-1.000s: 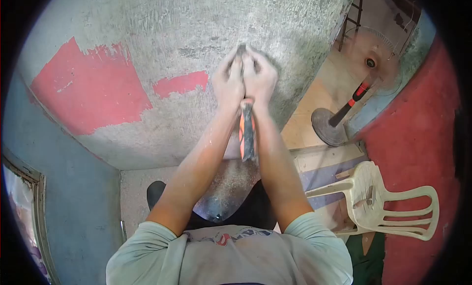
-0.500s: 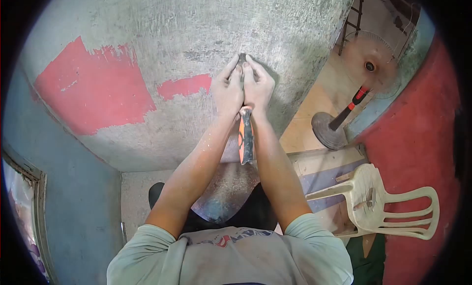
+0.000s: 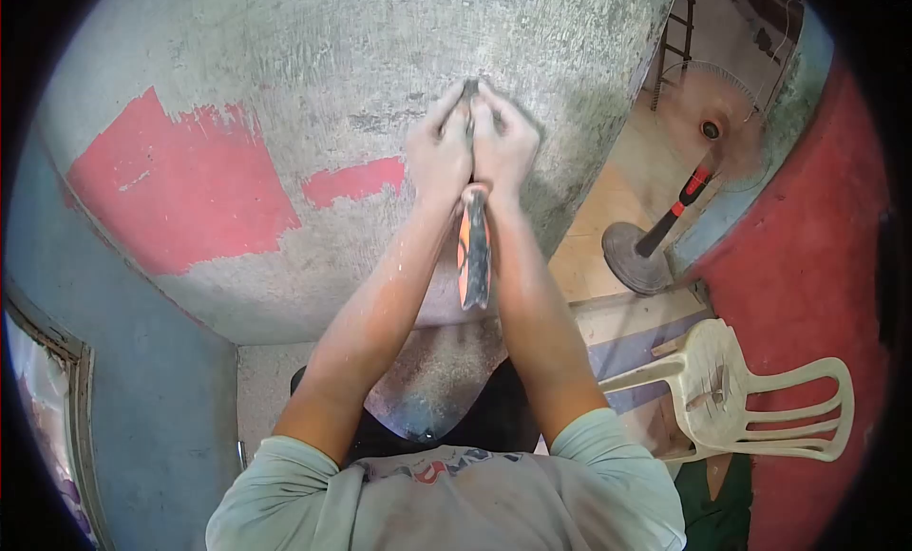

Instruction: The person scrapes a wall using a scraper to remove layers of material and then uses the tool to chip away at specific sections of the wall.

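Both of my dust-whitened hands are closed side by side around the shaft of a scraper in front of the wall (image 3: 342,95). My left hand (image 3: 440,157) pinches it from the left, and my right hand (image 3: 503,152) from the right, with thumbs close together. The scraper's orange and black handle (image 3: 475,261) hangs back toward me between my wrists. Its dark tip shows just past my fingertips, at the wall surface; the middle is hidden by my hands. The wall is mostly scraped to grey, with a large pink paint patch (image 3: 185,185) and a smaller pink strip (image 3: 353,180) on the left.
To the right a pedestal fan (image 3: 638,256) stands on the tiled floor. A cream plastic chair (image 3: 712,380) with small tools on its seat is near the red wall (image 3: 807,256). A blue wall (image 3: 157,380) and a window frame (image 3: 81,399) are at left.
Both hands have moved slightly up the wall with the scraper, still gripping it together. The view has shifted a little.
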`<state>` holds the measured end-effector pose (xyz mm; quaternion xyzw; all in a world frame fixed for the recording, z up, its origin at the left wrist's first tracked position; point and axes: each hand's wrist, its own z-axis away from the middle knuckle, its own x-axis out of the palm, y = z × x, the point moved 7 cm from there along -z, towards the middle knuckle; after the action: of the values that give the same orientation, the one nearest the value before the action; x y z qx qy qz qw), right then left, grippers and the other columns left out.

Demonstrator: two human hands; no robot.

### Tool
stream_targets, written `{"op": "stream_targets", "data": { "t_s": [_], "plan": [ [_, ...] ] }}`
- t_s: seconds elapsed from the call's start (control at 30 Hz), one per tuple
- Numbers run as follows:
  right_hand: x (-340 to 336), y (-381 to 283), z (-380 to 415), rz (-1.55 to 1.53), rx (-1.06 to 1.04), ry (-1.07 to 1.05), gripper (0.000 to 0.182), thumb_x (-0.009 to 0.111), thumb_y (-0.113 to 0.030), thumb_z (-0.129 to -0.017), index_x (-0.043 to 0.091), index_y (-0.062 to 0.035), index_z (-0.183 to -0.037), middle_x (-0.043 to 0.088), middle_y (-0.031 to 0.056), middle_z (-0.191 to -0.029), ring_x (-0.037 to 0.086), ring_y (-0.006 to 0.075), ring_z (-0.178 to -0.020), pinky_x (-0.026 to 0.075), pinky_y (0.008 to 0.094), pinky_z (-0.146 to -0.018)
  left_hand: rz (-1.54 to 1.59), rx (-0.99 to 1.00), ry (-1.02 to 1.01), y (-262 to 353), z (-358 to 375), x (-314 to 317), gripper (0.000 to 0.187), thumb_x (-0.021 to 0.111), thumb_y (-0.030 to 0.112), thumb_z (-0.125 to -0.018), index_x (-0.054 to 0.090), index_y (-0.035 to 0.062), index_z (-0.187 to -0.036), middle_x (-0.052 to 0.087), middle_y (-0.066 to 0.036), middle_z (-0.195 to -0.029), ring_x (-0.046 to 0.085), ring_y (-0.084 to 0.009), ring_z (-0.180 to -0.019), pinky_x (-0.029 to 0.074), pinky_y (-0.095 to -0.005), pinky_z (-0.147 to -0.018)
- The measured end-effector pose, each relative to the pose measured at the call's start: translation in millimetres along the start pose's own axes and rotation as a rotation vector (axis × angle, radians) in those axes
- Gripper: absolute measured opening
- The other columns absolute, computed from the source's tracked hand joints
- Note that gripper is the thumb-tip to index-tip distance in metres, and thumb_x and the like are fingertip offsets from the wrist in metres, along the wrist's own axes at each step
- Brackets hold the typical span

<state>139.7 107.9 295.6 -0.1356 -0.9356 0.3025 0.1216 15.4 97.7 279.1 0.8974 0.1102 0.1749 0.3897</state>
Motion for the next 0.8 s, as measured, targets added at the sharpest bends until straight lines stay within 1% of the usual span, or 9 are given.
{"op": "stream_targets", "data": {
  "t_s": [0.1, 0.13, 0.23, 0.4, 0.5, 0.6, 0.7, 0.73, 0.8],
  "plan": [
    [5.1, 6.6, -8.6, -0.233, 0.152, 0.016, 0.028, 0.068, -0.009, -0.095, 0.073, 0.0051, -0.119, 0.076, 0.0175, -0.111, 0.073, 0.0179, -0.094, 0.057, 0.0291, -0.085, 0.066, -0.166, 0.014, 14.2, -1.7, 6.3, 0.036, 0.063, 0.007, -0.099, 0.067, 0.0011, -0.134, 0.073, -0.014, -0.122, 0.067, -0.012, -0.103, 0.053, -0.026, -0.089],
    [-0.1, -7.4, -3.4, -0.126, 0.161, 0.004, 0.028, 0.067, -0.008, -0.095, 0.073, 0.0059, -0.119, 0.076, 0.0179, -0.111, 0.073, 0.0179, -0.095, 0.057, 0.0292, -0.086, 0.071, -0.137, 0.028, 6.9, -0.7, 5.8, 0.035, 0.063, 0.007, -0.099, 0.068, 0.003, -0.133, 0.074, -0.013, -0.12, 0.068, -0.0121, -0.101, 0.053, -0.0258, -0.087],
    [1.8, 13.7, 12.0, -0.227, 0.206, 0.043, 0.028, 0.067, -0.008, -0.095, 0.073, 0.0056, -0.119, 0.076, 0.0175, -0.111, 0.073, 0.0171, -0.094, 0.057, 0.0285, -0.084, 0.053, -0.105, 0.03, 4.8, 10.7, 1.2, 0.034, 0.06, 0.005, -0.098, 0.069, 0.0017, -0.13, 0.077, -0.015, -0.111, 0.069, -0.0132, -0.093, 0.054, -0.0293, -0.081],
    [-0.8, 6.8, 5.2, -0.12, 0.192, 0.008, 0.028, 0.068, -0.008, -0.097, 0.072, 0.0034, -0.122, 0.075, 0.0132, -0.115, 0.068, 0.0142, -0.102, 0.054, 0.0274, -0.09, -0.051, -0.065, -0.009, 11.5, 4.0, 2.4, 0.034, 0.062, 0.007, -0.099, 0.069, 0.0022, -0.132, 0.077, -0.011, -0.109, 0.066, -0.0088, -0.091, 0.052, -0.0256, -0.08],
    [0.1, 15.2, 15.1, -0.156, 0.159, 0.046, 0.028, 0.068, -0.01, -0.096, 0.073, 0.0037, -0.119, 0.077, 0.0159, -0.111, 0.071, 0.0174, -0.099, 0.056, 0.0301, -0.088, -0.094, -0.019, -0.042, 11.5, 8.7, -1.8, 0.034, 0.062, 0.007, -0.099, 0.068, 0.002, -0.132, 0.077, -0.012, -0.109, 0.066, -0.0091, -0.091, 0.052, -0.0255, -0.081],
    [2.2, 18.9, 14.5, -0.233, 0.231, 0.039, 0.027, 0.068, -0.009, -0.096, 0.073, 0.005, -0.119, 0.076, 0.0159, -0.11, 0.071, 0.0169, -0.099, 0.056, 0.029, -0.087, -0.005, -0.143, -0.024, 3.0, 10.6, 0.6, 0.035, 0.062, 0.007, -0.099, 0.068, 0.0023, -0.133, 0.076, -0.012, -0.111, 0.066, -0.01, -0.094, 0.053, -0.0263, -0.083],
    [-2.4, 26.6, 22.0, -0.194, 0.204, 0.037, 0.028, 0.067, -0.007, -0.096, 0.072, 0.0061, -0.12, 0.076, 0.0166, -0.111, 0.071, 0.017, -0.099, 0.056, 0.0287, -0.087, 0.017, -0.088, -0.007, -8.0, 14.7, 0.1, 0.036, 0.061, 0.007, -0.099, 0.067, 0.0031, -0.134, 0.076, -0.013, -0.115, 0.067, -0.0104, -0.098, 0.053, -0.0266, -0.085],
    [-6.1, 26.6, 29.9, -0.169, 0.211, 0.043, 0.027, 0.067, -0.007, -0.097, 0.072, 0.0061, -0.121, 0.076, 0.0166, -0.111, 0.071, 0.0171, -0.099, 0.056, 0.0287, -0.087, 0.029, -0.014, -0.028, -9.9, 18.4, -0.5, 0.035, 0.059, 0.006, -0.099, 0.067, 0.0003, -0.132, 0.074, -0.019, -0.119, 0.07, -0.0188, -0.107, 0.053, -0.0302, -0.092],
    [-9.9, 44.8, 48.4, -0.157, 0.211, 0.074, 0.027, 0.066, -0.006, -0.097, 0.071, 0.0059, -0.121, 0.075, 0.0171, -0.112, 0.071, 0.0178, -0.1, 0.056, 0.0292, -0.088, 0.003, -0.069, -0.038, -26.3, 36.6, -5.1, 0.034, 0.06, 0.006, -0.099, 0.068, 0.0026, -0.133, 0.075, -0.016, -0.119, 0.068, -0.0135, -0.104, 0.053, -0.028, -0.089]
  ]
}}
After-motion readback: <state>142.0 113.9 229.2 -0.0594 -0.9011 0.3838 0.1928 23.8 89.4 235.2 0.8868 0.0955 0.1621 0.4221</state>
